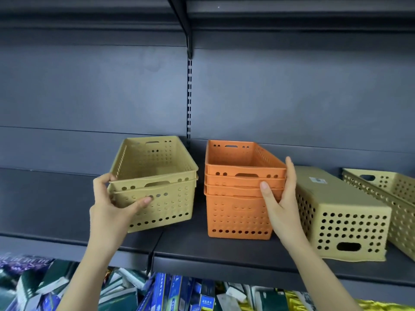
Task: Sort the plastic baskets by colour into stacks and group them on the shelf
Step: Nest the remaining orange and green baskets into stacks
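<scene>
A yellow stack [161, 198] of two nested perforated baskets stands on the dark shelf [224, 254], left of centre. My left hand [110, 205] grips its near left corner, thumb on the front wall. Beside it stands an orange stack [238, 212] of several nested baskets. My right hand [280, 196] clasps that stack's near right corner, thumb on the front rims. An upside-down yellow basket [341, 212] lies right of the orange stack, touching my right hand. Another yellow basket [386, 187] stands upright at the far right, cut off by the frame.
The shelf's left part [45, 198] is bare. A slotted upright [189, 97] runs up the back wall. A shelf bracket [186, 25] hangs overhead. Boxed goods [170, 292] fill the level below.
</scene>
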`<act>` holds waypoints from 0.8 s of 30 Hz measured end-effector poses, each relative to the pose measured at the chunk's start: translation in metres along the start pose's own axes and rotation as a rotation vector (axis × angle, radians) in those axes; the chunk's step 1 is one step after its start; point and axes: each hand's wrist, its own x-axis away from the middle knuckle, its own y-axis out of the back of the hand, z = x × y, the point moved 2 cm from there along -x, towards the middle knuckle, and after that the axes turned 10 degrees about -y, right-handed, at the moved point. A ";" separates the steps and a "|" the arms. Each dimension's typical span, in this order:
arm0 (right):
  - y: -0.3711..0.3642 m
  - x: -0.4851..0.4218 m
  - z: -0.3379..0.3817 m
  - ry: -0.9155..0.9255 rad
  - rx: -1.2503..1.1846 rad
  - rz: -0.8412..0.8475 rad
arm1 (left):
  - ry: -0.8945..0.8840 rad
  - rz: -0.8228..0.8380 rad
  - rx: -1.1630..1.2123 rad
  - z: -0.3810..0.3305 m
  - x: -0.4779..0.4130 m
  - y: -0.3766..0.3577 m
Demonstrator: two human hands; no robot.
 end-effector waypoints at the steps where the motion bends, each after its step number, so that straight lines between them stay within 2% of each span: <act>1: 0.001 0.000 0.001 0.000 0.002 -0.003 | -0.031 -0.040 0.021 -0.008 -0.003 0.003; 5: 0.008 -0.002 0.007 0.007 0.062 -0.029 | -0.192 -0.132 0.087 -0.051 -0.021 0.017; 8: 0.015 -0.010 0.019 -0.018 0.198 -0.086 | -0.303 -0.098 0.116 -0.092 -0.031 0.017; 10: 0.020 -0.015 0.036 0.055 0.279 -0.106 | -0.358 -0.071 0.119 -0.115 -0.034 0.006; 13: 0.030 -0.020 0.068 0.190 0.153 0.043 | -0.417 -0.046 0.126 -0.145 -0.031 -0.021; 18: 0.049 -0.029 0.092 0.261 -0.080 0.319 | -0.452 -0.056 0.256 -0.182 -0.017 -0.074; 24: 0.133 -0.051 0.082 0.312 -0.197 0.263 | -0.486 -0.061 0.383 -0.238 0.018 -0.156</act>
